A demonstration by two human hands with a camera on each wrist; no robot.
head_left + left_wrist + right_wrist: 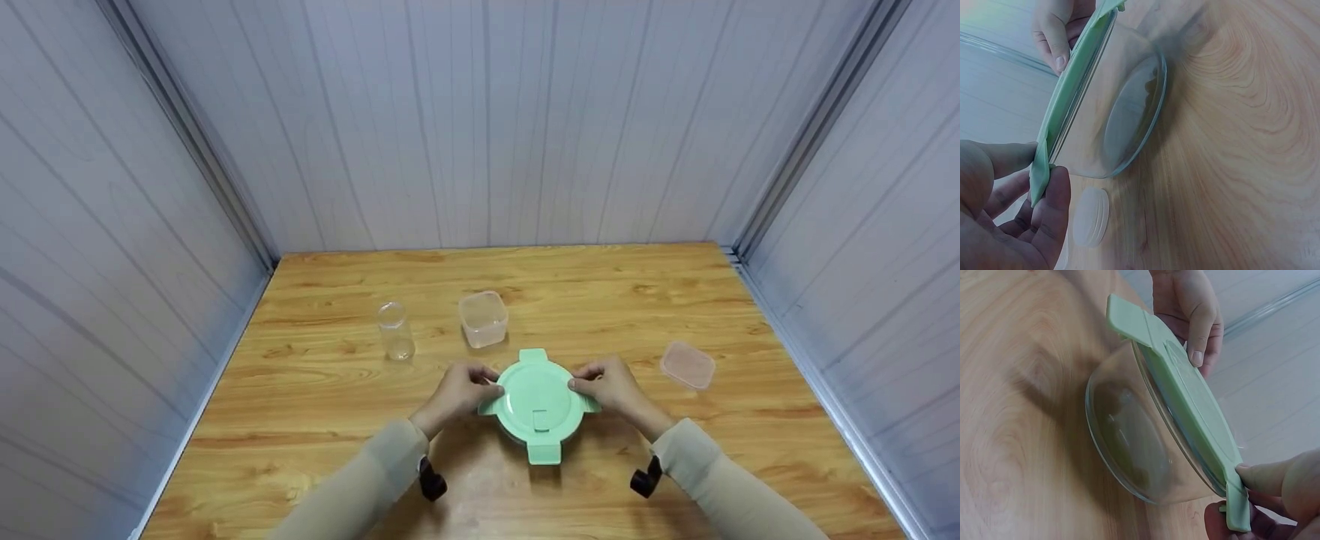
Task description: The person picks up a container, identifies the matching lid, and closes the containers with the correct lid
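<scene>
A round mint-green lid point(534, 394) with flaps around its edge sits on a clear glass bowl point(1123, 439), which rests on the wooden table. My left hand point(459, 391) pinches the lid's left flap, thumb on top and fingers beneath, as the left wrist view shows. On the opposite side, my right hand point(613, 388) pinches the right flap point(1238, 506) in the same way. The front flap point(544, 453) sticks straight outward, as does the far one point(533, 355). Through the glass the bowl's inside looks bare.
Behind the bowl stands a square translucent plastic container point(484, 320) without a cover. Left of it is a clear cylindrical jar point(396, 332). A flat translucent square lid point(688, 365) lies to the right. Pale panel walls point(480, 127) border the table point(315, 442).
</scene>
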